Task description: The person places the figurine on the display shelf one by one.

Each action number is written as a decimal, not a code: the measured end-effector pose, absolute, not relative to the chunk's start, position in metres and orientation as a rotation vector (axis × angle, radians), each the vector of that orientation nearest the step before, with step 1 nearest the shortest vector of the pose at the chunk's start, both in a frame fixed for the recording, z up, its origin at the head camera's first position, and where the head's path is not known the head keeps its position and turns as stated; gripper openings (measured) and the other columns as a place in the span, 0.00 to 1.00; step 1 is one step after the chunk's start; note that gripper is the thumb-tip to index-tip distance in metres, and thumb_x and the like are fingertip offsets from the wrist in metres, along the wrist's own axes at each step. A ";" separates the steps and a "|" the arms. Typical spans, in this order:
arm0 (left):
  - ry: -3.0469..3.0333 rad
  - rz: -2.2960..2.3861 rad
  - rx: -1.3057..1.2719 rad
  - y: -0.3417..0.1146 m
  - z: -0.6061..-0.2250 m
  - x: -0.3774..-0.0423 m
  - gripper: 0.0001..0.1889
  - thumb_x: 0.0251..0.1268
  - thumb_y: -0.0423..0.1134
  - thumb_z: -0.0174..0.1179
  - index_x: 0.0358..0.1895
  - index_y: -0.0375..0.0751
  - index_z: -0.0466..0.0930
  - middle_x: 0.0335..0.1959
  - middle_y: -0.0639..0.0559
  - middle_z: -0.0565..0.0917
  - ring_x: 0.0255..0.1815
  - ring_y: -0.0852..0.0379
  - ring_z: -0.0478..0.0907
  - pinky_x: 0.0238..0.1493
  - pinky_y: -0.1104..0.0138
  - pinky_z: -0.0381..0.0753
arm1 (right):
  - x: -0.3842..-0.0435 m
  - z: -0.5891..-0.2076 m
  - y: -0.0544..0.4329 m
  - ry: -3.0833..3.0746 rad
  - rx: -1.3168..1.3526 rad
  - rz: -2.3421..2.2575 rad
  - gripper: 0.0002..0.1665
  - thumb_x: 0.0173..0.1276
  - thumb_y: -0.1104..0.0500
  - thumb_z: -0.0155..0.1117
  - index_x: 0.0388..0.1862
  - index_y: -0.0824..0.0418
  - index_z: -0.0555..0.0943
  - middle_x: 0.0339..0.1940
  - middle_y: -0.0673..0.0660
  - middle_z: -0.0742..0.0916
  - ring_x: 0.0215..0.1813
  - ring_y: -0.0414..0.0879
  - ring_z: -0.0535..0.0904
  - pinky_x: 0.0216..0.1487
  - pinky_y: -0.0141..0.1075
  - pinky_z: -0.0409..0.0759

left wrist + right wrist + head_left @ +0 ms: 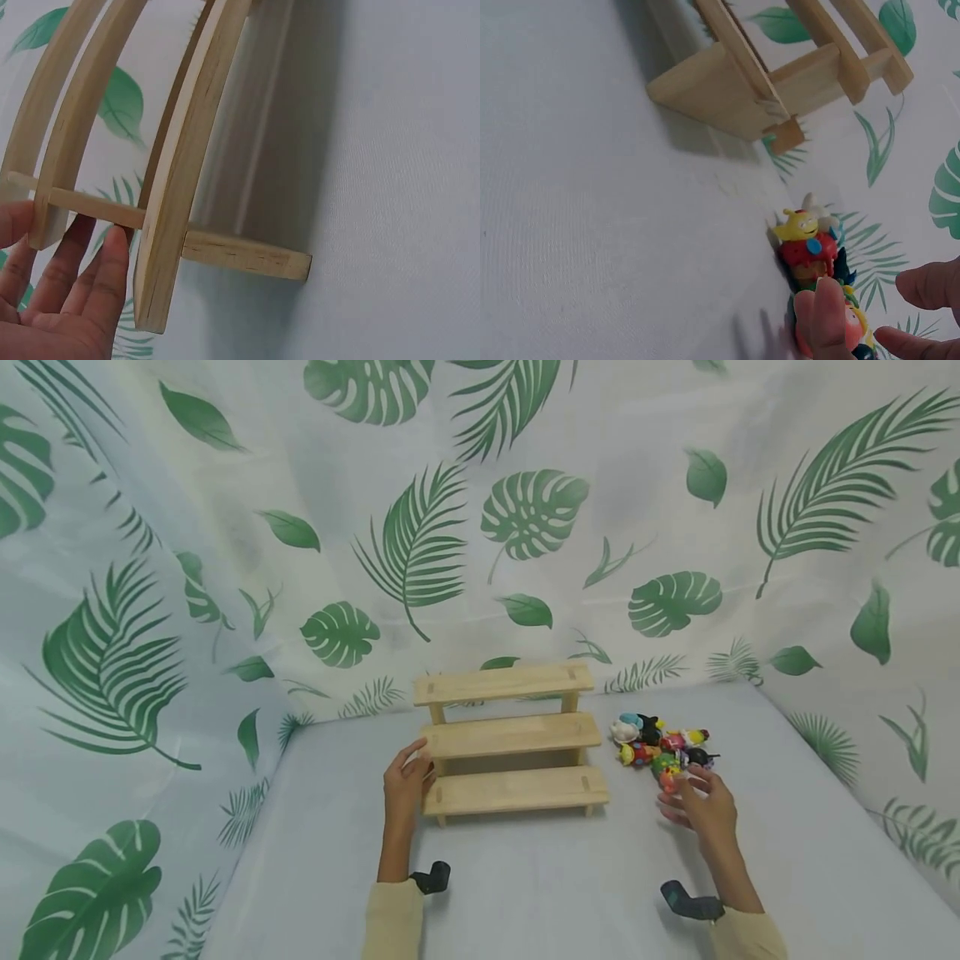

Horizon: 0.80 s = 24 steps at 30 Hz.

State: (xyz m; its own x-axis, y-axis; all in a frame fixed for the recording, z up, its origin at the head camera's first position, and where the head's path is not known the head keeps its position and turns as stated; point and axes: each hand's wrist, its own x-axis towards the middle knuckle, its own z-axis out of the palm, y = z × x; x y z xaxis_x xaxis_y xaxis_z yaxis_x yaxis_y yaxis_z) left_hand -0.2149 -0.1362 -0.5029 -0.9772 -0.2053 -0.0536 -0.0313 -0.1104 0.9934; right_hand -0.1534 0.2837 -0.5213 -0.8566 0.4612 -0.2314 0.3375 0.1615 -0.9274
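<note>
Gripping left hand (405,777), pale tiered shelf (517,735), seemingly plastic figurines (664,763)

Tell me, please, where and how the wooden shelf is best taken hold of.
Probably at both ends of the middle board, one hand coming from each side to pinch it above and below: its flat ends jut past the supports. The left hand holds its left end.

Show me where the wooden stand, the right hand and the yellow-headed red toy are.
Wooden stand (513,734): head view, on the middle board.
Right hand (709,803): head view, on the back of the hand.
Yellow-headed red toy (799,251): right wrist view, on its red body.
</note>
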 end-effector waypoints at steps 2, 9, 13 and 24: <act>-2.034 -2.225 0.315 -0.135 -0.500 -0.216 0.18 0.70 0.40 0.60 0.61 0.44 0.78 0.47 0.38 0.85 0.49 0.48 0.84 0.53 0.59 0.85 | -0.153 -0.514 0.280 -2.305 -0.803 1.833 0.38 0.77 0.50 0.50 0.76 0.67 0.53 0.72 0.74 0.62 0.28 0.31 0.84 0.32 0.33 0.87; -2.043 -2.134 0.415 -0.132 -0.506 -0.222 0.14 0.68 0.42 0.61 0.55 0.48 0.82 0.43 0.41 0.86 0.46 0.48 0.86 0.42 0.67 0.88 | -0.161 -0.521 0.280 -2.245 -0.837 1.894 0.38 0.76 0.55 0.53 0.77 0.67 0.51 0.72 0.72 0.62 0.27 0.34 0.85 0.32 0.35 0.88; -2.027 -2.138 0.436 -0.133 -0.507 -0.223 0.14 0.67 0.43 0.63 0.54 0.46 0.82 0.41 0.41 0.86 0.45 0.47 0.86 0.41 0.68 0.88 | -0.165 -0.526 0.280 -2.221 -0.856 1.916 0.39 0.74 0.57 0.55 0.77 0.67 0.52 0.71 0.71 0.63 0.26 0.34 0.85 0.31 0.34 0.88; -2.041 -2.097 0.437 -0.131 -0.504 -0.224 0.12 0.68 0.43 0.62 0.52 0.47 0.83 0.41 0.39 0.87 0.41 0.46 0.87 0.35 0.70 0.87 | -0.173 -0.532 0.282 -2.173 -0.926 1.901 0.40 0.71 0.57 0.60 0.76 0.64 0.56 0.44 0.58 0.84 0.25 0.34 0.86 0.31 0.32 0.87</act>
